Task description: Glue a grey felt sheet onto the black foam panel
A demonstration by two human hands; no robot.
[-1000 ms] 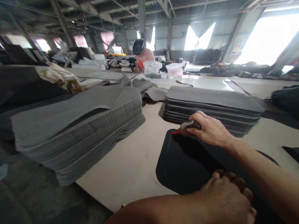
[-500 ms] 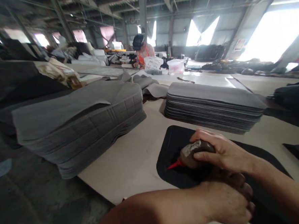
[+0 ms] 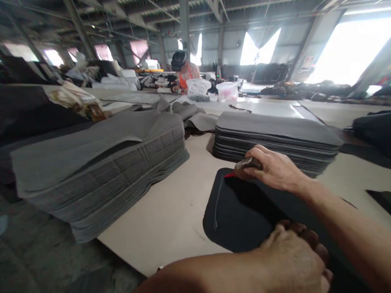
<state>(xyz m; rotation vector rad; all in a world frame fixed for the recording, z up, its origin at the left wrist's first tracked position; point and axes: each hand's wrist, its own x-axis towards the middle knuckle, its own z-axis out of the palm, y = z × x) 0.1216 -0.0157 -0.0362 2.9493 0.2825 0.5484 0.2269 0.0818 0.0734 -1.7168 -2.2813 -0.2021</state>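
A black mat [image 3: 239, 214] with rounded corners lies flat on the tan table [image 3: 173, 209]. My right hand [image 3: 276, 170] is closed round a grimy squeeze bottle [image 3: 246, 164] with a red nozzle; the nozzle touches the mat's far left corner. A thin pale line runs down the mat's left side from there. My left hand [image 3: 298, 259] rests on the mat's near part as a loose fist, fingers curled under, pressing on it. I cannot see anything inside it.
A stack of grey mats [image 3: 274, 137] stands just beyond my right hand. A bigger pile of grey quilted pieces [image 3: 100, 165] fills the left. More black pieces lie at the right [image 3: 380, 135]. A person in orange [image 3: 186, 74] works at the far end.
My right hand has carried the bottle from the mat's near left part back up to its far left corner, leaving a thin pale line. My left hand has stayed put.
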